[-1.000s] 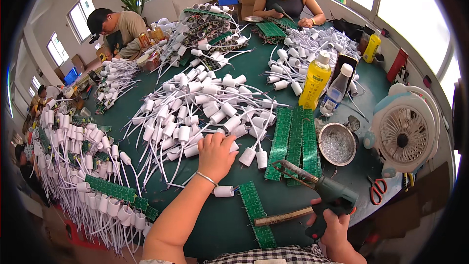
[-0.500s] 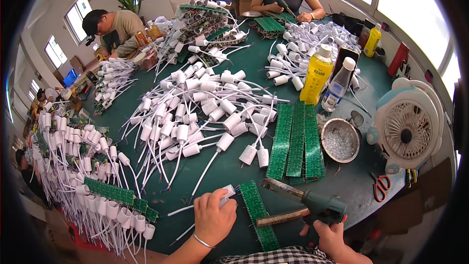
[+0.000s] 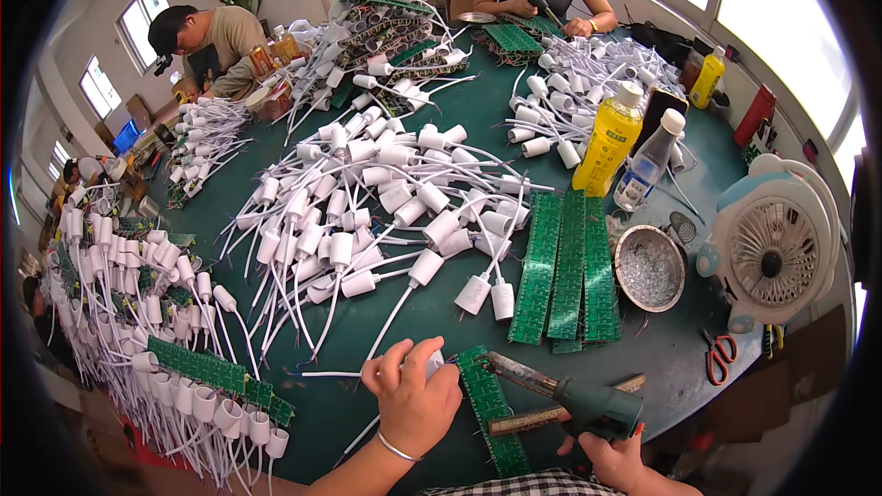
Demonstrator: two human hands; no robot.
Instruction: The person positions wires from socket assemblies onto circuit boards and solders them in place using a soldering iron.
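Note:
My left hand (image 3: 418, 404) is closed around a white lamp socket (image 3: 435, 365), mostly hidden by the fingers. The socket's wire end meets the upper left edge of a green circuit-board strip (image 3: 485, 395). My right hand (image 3: 608, 459) grips a dark green soldering gun (image 3: 597, 404) from below. Its long metal nose points left, with the tip at the board's upper end, close to the socket's wires. A worn, flat brown bar (image 3: 528, 421) lies across the board, passing beneath the gun. White cables trail out to the left of my left hand.
A heap of white wired sockets (image 3: 367, 193) fills the middle; more with boards (image 3: 197, 363) stand at left. Green board strips (image 3: 565, 266), a metal bowl (image 3: 650, 266), bottles (image 3: 606, 142), a fan (image 3: 772, 248) and red-handled scissors (image 3: 720, 358) are at right. Two people work across the table.
The gun's nose has swung lower, bringing its tip down to the board's upper end. My left hand has shifted slightly right and up with the socket, toward the board's edge.

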